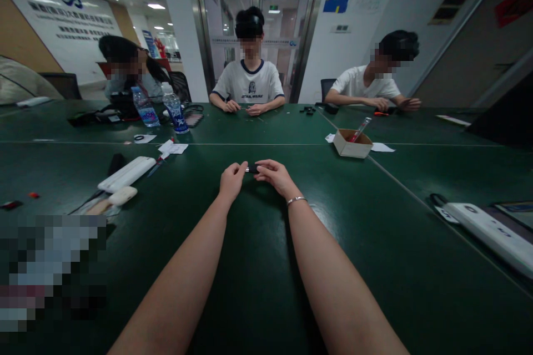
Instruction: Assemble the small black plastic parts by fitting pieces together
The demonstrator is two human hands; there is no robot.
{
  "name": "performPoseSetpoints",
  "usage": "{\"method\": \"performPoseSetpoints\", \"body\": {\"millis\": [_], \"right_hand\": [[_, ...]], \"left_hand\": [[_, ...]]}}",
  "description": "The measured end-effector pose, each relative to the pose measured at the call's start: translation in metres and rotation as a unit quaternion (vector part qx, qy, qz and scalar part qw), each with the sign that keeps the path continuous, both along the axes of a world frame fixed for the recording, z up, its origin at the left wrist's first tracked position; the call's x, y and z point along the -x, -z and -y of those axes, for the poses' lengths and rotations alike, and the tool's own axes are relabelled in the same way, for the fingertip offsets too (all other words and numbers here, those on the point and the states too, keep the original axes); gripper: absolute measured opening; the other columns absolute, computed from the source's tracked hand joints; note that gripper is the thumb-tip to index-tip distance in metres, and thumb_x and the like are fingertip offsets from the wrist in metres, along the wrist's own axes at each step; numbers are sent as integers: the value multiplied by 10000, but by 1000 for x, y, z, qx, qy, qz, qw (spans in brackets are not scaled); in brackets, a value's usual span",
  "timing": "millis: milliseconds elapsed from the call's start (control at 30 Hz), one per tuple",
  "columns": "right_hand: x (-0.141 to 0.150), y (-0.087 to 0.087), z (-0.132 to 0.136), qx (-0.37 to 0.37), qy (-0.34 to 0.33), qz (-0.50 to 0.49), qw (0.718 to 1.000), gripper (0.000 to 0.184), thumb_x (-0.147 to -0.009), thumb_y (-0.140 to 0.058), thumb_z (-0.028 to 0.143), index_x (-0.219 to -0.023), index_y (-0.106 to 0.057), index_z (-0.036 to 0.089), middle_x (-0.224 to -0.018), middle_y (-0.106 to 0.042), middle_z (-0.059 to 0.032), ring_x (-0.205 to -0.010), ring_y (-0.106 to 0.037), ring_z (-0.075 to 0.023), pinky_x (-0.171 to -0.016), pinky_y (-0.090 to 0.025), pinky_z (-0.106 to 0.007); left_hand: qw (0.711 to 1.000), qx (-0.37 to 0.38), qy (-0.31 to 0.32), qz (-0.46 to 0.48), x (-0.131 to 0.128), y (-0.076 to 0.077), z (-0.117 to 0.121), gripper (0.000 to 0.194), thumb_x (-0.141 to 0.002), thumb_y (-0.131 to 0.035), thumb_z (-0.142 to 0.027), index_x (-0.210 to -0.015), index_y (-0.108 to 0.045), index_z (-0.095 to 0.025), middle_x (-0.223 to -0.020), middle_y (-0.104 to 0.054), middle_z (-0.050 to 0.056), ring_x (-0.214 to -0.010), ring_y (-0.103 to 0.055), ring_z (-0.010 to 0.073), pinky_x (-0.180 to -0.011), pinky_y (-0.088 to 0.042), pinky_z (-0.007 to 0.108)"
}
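A small black USB stick (252,168) with a silver metal end spans the gap between my two hands, above the green table. My left hand (232,182) pinches its silver end between thumb and fingers. From the other side, my right hand (276,176) grips the black body with the thumb and fingertips; a silver bangle circles that wrist. Both forearms reach forward over the table. My fingers cover part of each end of the stick.
Left of my hands lie a white power strip (127,175), scissors (156,166) and paper scraps (173,147). A small cardboard box (353,144) holding a tube stands ahead right. Two bottles (175,111) stand at the far left. Another white strip (491,233) lies right. Three people sit opposite.
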State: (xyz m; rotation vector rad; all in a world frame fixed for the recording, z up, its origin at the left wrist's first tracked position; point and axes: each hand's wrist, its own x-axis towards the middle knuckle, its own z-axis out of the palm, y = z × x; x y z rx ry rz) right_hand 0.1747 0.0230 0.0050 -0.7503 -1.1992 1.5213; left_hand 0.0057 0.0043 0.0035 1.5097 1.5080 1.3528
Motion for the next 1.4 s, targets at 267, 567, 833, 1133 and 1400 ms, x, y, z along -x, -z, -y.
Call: {"method": "performPoseSetpoints", "body": {"millis": [267, 567, 833, 1133, 1400], "right_hand": [[0, 2, -2, 20, 42, -5, 999, 340, -628, -870, 305, -885, -711, 149, -713, -709, -26, -612, -681, -112, -588, -572, -190], [1, 2, -2, 17, 24, 5, 1000, 343, -613, -881, 298, -872, -706, 157, -732, -705, -17, -605, -674, -104, -576, -577, -190], [1, 3, -3, 13, 21, 15, 1000, 326, -615, -880, 275, -868, -712, 155, -757, -703, -23, -601, -664, -100, -589, -584, -200], [3, 3, 1, -6, 10, 16, 1000, 366, -591, -883, 241, -913, -720, 182, -822, -667, -3, -729, -682, -116, -707, -613, -237], [11, 3, 1, -25, 46, -3, 999, 374, -568, -878, 252, -907, -733, 186, -842, -649, -4, -769, -679, -136, -782, -623, -298]], "left_hand": [[995, -17, 66, 76, -3, -3, -2, 180, -726, -668, -321, -805, -564, -197, -756, -591, -4, -652, -529, 126, -580, -404, 242], [993, 20, 66, 94, -3, 0, -3, 127, -836, -540, -300, -915, -539, -201, -650, -543, -37, -553, -492, 104, -523, -361, 223], [996, 10, 60, 62, -3, -5, 1, 175, -886, -462, -321, -890, -576, -188, -541, -479, -55, -490, -453, 104, -524, -350, 230], [997, 42, 46, 54, -2, 0, -3, 190, -862, -415, -266, -837, -585, -184, -467, -455, -56, -438, -450, 112, -476, -320, 234], [994, 44, 50, 92, -2, 3, -7, 233, -904, -405, -350, -828, -557, -190, -485, -456, -55, -434, -442, 105, -461, -319, 226]]}}
